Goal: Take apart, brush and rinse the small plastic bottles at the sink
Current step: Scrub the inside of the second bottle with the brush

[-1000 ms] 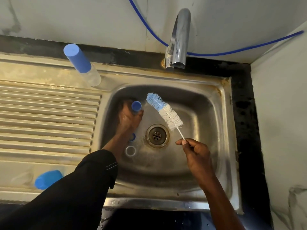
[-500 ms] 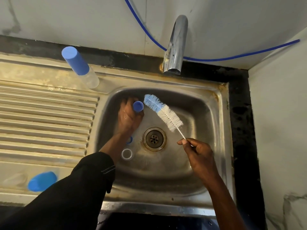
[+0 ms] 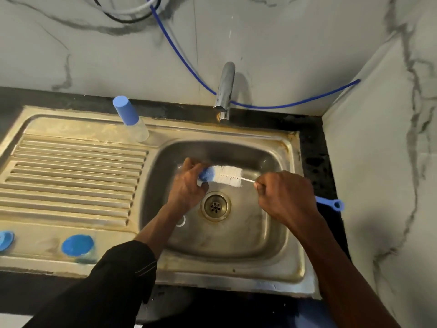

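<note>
Over the steel sink basin (image 3: 248, 242) my left hand (image 3: 189, 183) grips a small blue bottle part (image 3: 203, 176). The blue tip of a blue-and-white bottle brush (image 3: 227, 175) sits at that part; whether it is inside I cannot tell. My right hand (image 3: 281, 192) pinches the brush's thin wire stem, and the blue handle end (image 3: 333, 204) sticks out to the right of the hand. A small white ring (image 3: 181, 221) lies on the basin floor beside my left forearm.
A capped clear bottle with a blue cap (image 3: 131, 119) stands at the back of the ribbed drainboard (image 3: 71, 176). Two blue pieces (image 3: 77, 245) (image 3: 6, 240) lie on the sink's front left ledge. The tap (image 3: 224, 91) hangs over the basin, dry. A blue hose (image 3: 283, 106) runs along the wall.
The view has tilted up and pulled back. My right hand swung the brush from pointing up-left to lying level, bringing its blue tip to the part in my left hand.
</note>
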